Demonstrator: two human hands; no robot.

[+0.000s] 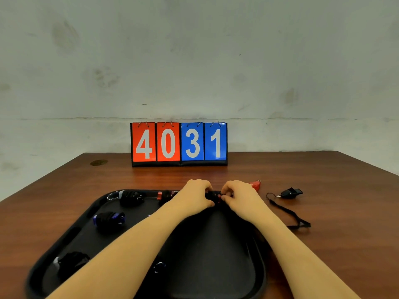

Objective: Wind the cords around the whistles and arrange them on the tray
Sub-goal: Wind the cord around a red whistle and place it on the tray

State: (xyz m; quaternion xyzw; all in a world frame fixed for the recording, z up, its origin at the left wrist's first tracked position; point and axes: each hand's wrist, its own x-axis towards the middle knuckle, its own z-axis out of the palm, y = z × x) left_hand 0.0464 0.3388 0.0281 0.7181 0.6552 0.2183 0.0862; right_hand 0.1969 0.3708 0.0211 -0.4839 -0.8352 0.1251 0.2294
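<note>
Left hand (195,196) and right hand (238,196) curled together, pinching cord-wrapped whistle (212,195) above far rim of black tray (258,266); wound whistles left of hands on tray; black whistle (290,193), cord loose, right of hands on wooden table (334,190); scoreboard (179,143) beyond, pale wall behind

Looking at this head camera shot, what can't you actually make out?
- Whistle being wound: mostly covered by the left hand and right hand.
- Red whistle on the table: half hidden behind the right hand.
- Tray: near rim cut off by the bottom edge.
- Small ring on the tray: partly hidden by the left forearm.
</note>
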